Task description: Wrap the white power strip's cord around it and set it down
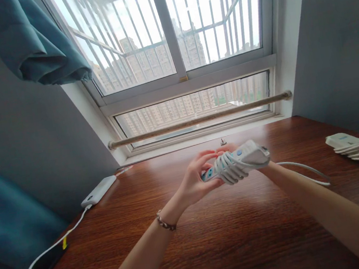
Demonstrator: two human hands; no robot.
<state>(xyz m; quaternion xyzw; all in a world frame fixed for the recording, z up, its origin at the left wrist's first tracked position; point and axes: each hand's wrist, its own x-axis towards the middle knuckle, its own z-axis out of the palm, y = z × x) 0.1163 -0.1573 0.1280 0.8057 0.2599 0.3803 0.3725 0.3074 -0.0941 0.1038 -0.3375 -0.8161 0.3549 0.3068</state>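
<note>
A white power strip (255, 154) with blue details is held tilted above the wooden table. Several turns of its white cord (233, 169) are wound around its middle. My left hand (197, 176), with a beaded bracelet at the wrist, grips the strip's left end between thumb and fingers. Behind the strip is my right hand (230, 147), mostly hidden, its fingertips close to those of the left. Metal prongs of a plug (223, 142) stick up just above the right fingers, which appear closed on it. A loose loop of cord trails to the right of the right wrist.
On the brown wooden table (195, 248), another white power strip (350, 141) with wound cord lies at the right. A white device (99, 192) with a plugged-in cable sits at the left edge. Beyond are a window, a rail (197, 121) and a blue curtain (33, 48).
</note>
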